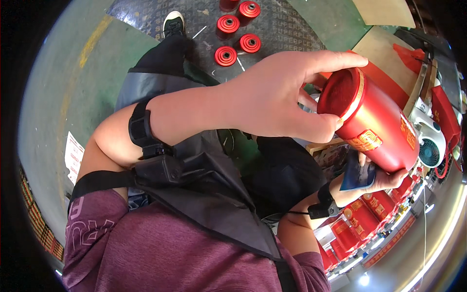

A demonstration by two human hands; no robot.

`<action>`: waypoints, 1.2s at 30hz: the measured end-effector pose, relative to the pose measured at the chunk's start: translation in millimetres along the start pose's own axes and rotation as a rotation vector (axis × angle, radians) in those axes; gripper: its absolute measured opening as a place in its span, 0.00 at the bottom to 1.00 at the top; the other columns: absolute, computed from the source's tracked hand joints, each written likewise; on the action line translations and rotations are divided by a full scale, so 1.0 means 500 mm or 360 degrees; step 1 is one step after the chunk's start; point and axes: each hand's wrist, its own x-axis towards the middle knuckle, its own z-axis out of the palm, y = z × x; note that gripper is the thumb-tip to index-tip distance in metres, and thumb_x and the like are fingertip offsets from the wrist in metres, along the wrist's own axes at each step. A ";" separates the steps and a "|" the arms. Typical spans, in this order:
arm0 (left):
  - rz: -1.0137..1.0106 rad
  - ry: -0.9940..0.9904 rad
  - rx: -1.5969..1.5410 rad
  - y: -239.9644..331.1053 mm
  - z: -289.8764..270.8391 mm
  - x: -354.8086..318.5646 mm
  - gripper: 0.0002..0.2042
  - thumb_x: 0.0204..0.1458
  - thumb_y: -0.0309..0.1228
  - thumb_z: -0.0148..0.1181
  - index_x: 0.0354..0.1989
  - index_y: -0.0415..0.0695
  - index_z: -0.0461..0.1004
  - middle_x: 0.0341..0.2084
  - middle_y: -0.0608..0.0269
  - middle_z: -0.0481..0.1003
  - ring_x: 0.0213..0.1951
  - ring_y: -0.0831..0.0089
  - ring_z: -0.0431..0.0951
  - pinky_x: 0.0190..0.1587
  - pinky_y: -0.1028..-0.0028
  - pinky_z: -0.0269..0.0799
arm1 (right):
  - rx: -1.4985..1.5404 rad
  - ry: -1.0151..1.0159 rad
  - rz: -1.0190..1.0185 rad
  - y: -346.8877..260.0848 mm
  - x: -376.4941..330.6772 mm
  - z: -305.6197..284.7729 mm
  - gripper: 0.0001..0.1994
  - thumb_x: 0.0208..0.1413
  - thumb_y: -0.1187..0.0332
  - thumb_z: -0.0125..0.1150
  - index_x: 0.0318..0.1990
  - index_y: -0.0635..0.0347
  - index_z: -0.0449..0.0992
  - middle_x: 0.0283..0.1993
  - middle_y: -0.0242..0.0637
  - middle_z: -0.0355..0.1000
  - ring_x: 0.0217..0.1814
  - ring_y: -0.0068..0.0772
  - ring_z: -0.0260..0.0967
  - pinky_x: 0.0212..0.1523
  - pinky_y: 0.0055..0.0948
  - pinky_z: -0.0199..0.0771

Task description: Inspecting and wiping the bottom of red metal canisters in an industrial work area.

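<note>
A glossy red canister [377,129] with a gold band near one end and gold emblems on its side is held tilted at the right. My left hand [287,95] is curved around the banded end, its thumb against the rim and its forefinger stretched along the far side. Under the opposite end, my right hand [389,180] supports the canister with its fingers partly hidden. A dark blue flat piece [357,174] lies against the right palm, and I cannot make out what it is.
Several red cylinders with ringed tops [225,56] stand on the dark floor mat [287,29] ahead. A white-and-teal fan [430,148] is at the right. Red boxes [362,216] stand beyond my right arm. My shoe [173,23] rests near the mat.
</note>
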 end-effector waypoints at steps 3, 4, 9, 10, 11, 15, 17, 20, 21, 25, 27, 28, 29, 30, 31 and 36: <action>-0.0030 -0.0015 -0.0048 0.006 -0.005 0.000 0.38 0.51 0.33 0.65 0.72 0.38 0.60 0.55 0.47 0.76 0.55 0.62 0.79 0.54 0.65 0.82 | -0.0021 0.0031 0.0012 -0.004 -0.004 -0.001 0.42 0.55 0.39 0.62 0.70 0.58 0.64 0.70 0.45 0.65 0.71 0.49 0.64 0.68 0.58 0.69; -0.0032 -0.0015 -0.0045 0.007 -0.006 -0.001 0.37 0.51 0.32 0.65 0.71 0.38 0.60 0.55 0.47 0.76 0.55 0.63 0.79 0.54 0.65 0.82 | -0.0029 0.0086 0.0041 -0.006 -0.005 0.007 0.43 0.54 0.38 0.63 0.69 0.58 0.64 0.69 0.45 0.65 0.71 0.49 0.65 0.68 0.58 0.69; -0.0076 0.0010 -0.0108 0.006 -0.008 -0.001 0.36 0.51 0.32 0.64 0.70 0.36 0.61 0.54 0.48 0.76 0.53 0.65 0.80 0.54 0.66 0.81 | 0.0016 0.0145 0.0163 -0.020 -0.022 0.047 0.44 0.52 0.37 0.63 0.69 0.57 0.65 0.68 0.45 0.66 0.70 0.50 0.65 0.69 0.61 0.67; -0.0079 0.0014 -0.0113 0.006 -0.009 -0.001 0.36 0.51 0.31 0.64 0.70 0.35 0.62 0.54 0.48 0.77 0.53 0.66 0.80 0.54 0.66 0.81 | 0.0033 0.0146 0.0178 -0.019 -0.021 0.046 0.44 0.51 0.36 0.64 0.69 0.57 0.65 0.68 0.45 0.66 0.70 0.50 0.65 0.69 0.61 0.66; -0.0077 0.0022 -0.0114 0.007 -0.009 -0.001 0.35 0.51 0.31 0.64 0.70 0.35 0.62 0.53 0.48 0.77 0.52 0.66 0.80 0.54 0.66 0.81 | 0.0051 0.0145 0.0194 -0.017 -0.019 0.045 0.45 0.51 0.36 0.64 0.70 0.57 0.65 0.69 0.45 0.66 0.70 0.50 0.65 0.69 0.61 0.66; -0.0111 0.0001 -0.0177 0.007 -0.011 0.004 0.33 0.53 0.31 0.63 0.69 0.36 0.64 0.52 0.49 0.78 0.52 0.67 0.80 0.53 0.67 0.79 | 0.0019 0.0101 0.0178 -0.018 -0.022 0.037 0.47 0.49 0.35 0.64 0.71 0.57 0.63 0.69 0.47 0.65 0.70 0.53 0.65 0.70 0.61 0.66; -0.0121 -0.0023 -0.0217 0.006 -0.010 0.005 0.32 0.53 0.31 0.63 0.69 0.37 0.64 0.52 0.50 0.78 0.53 0.68 0.79 0.53 0.68 0.79 | 0.0003 0.0068 0.0163 -0.022 -0.025 0.036 0.49 0.48 0.35 0.64 0.72 0.57 0.61 0.70 0.47 0.65 0.71 0.53 0.64 0.70 0.61 0.66; -0.0056 -0.0022 -0.0274 -0.002 -0.010 0.005 0.31 0.54 0.30 0.63 0.68 0.38 0.66 0.52 0.52 0.79 0.53 0.69 0.79 0.53 0.68 0.78 | 0.0014 0.0037 0.0151 -0.017 -0.027 0.040 0.49 0.48 0.35 0.63 0.73 0.56 0.60 0.71 0.47 0.63 0.71 0.54 0.64 0.69 0.62 0.67; -0.0007 -0.0013 -0.0316 -0.010 -0.009 0.007 0.30 0.54 0.30 0.63 0.68 0.38 0.66 0.52 0.53 0.78 0.53 0.69 0.79 0.53 0.68 0.78 | -0.0023 0.0046 0.0107 -0.015 -0.033 0.047 0.48 0.48 0.35 0.61 0.72 0.55 0.62 0.71 0.47 0.63 0.71 0.54 0.65 0.68 0.62 0.68; 0.0085 0.0048 -0.0370 -0.014 -0.001 0.008 0.29 0.54 0.28 0.62 0.68 0.40 0.67 0.54 0.55 0.78 0.55 0.71 0.78 0.56 0.68 0.77 | 0.0056 -0.0210 -0.0054 -0.004 -0.019 0.026 0.50 0.47 0.34 0.59 0.74 0.54 0.59 0.71 0.48 0.62 0.72 0.53 0.63 0.69 0.63 0.67; 0.0049 0.0025 -0.0300 -0.003 -0.008 0.002 0.30 0.53 0.29 0.63 0.67 0.41 0.68 0.54 0.55 0.77 0.56 0.71 0.77 0.57 0.66 0.77 | 0.0052 -0.0296 -0.0094 0.006 -0.017 0.018 0.52 0.46 0.33 0.60 0.75 0.54 0.57 0.72 0.48 0.61 0.72 0.53 0.63 0.69 0.63 0.66; 0.0030 0.0014 -0.0264 0.003 -0.011 -0.001 0.30 0.53 0.29 0.64 0.67 0.41 0.68 0.54 0.55 0.77 0.56 0.71 0.77 0.58 0.65 0.77 | 0.0050 -0.0339 -0.0112 0.012 -0.017 0.017 0.53 0.45 0.32 0.61 0.75 0.54 0.56 0.72 0.47 0.60 0.72 0.53 0.63 0.69 0.64 0.66; 0.0048 -0.0005 -0.0250 0.005 -0.011 0.000 0.30 0.52 0.30 0.64 0.67 0.42 0.69 0.55 0.56 0.77 0.57 0.71 0.77 0.58 0.65 0.76 | 0.0240 -0.0550 -0.0132 0.009 -0.013 0.008 0.55 0.44 0.35 0.65 0.76 0.55 0.52 0.71 0.50 0.61 0.71 0.54 0.64 0.68 0.63 0.67; 0.0066 -0.0024 -0.0236 0.007 -0.011 0.002 0.30 0.52 0.30 0.65 0.66 0.43 0.69 0.55 0.57 0.76 0.57 0.70 0.77 0.59 0.64 0.76 | 0.0428 -0.0762 -0.0151 0.006 -0.003 -0.007 0.59 0.43 0.37 0.69 0.78 0.57 0.47 0.70 0.52 0.61 0.69 0.56 0.66 0.68 0.62 0.69; 0.0085 -0.0024 -0.0212 0.008 -0.012 0.002 0.30 0.51 0.31 0.65 0.66 0.43 0.70 0.56 0.58 0.76 0.57 0.70 0.77 0.59 0.64 0.76 | 0.0419 -0.0800 -0.0130 0.007 0.005 -0.016 0.59 0.43 0.37 0.69 0.78 0.57 0.46 0.70 0.52 0.61 0.69 0.55 0.65 0.68 0.62 0.69; 0.0358 0.0036 0.0042 -0.014 -0.012 0.006 0.31 0.48 0.30 0.67 0.65 0.45 0.69 0.59 0.61 0.73 0.58 0.67 0.76 0.60 0.64 0.74 | 0.0089 -0.0555 0.0065 0.018 0.007 -0.033 0.53 0.49 0.32 0.62 0.76 0.56 0.54 0.72 0.48 0.59 0.73 0.49 0.61 0.69 0.61 0.66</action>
